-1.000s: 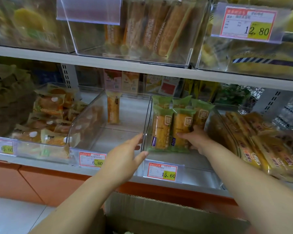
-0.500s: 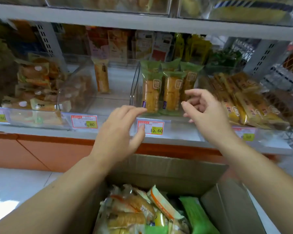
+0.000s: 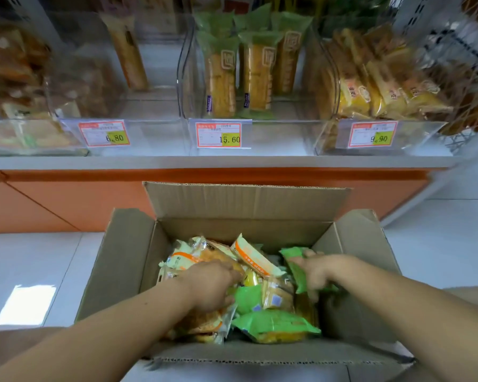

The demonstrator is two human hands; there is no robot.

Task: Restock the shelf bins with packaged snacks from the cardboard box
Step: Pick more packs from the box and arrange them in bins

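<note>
Packaged snacks (image 3: 273, 325) jumbled in cardboard box (image 3: 122, 271); right hand (image 3: 319, 271) grips green packet (image 3: 294, 264), left hand's (image 3: 210, 285) hold unclear; squeezing risks crushing.

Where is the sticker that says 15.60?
In the head view, the 15.60 tag sits mid-shelf on the clear bin of green-wrapped snacks, between the 6.80 tag and the 9.90 tag.

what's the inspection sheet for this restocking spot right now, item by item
surface: white shelf carrying clear plastic bins with red-edged price tags
job's things: open brown cardboard box below the shelf holds orange-and-white and green snack packets; middle bin holds upright green-topped packets
clutter: nothing seen
hands: both in the box; right hand grips a green packet; left hand, grip hidden among packets
cables: nothing seen
surroundings: pale tiled floor, orange base panel under the shelf
</note>
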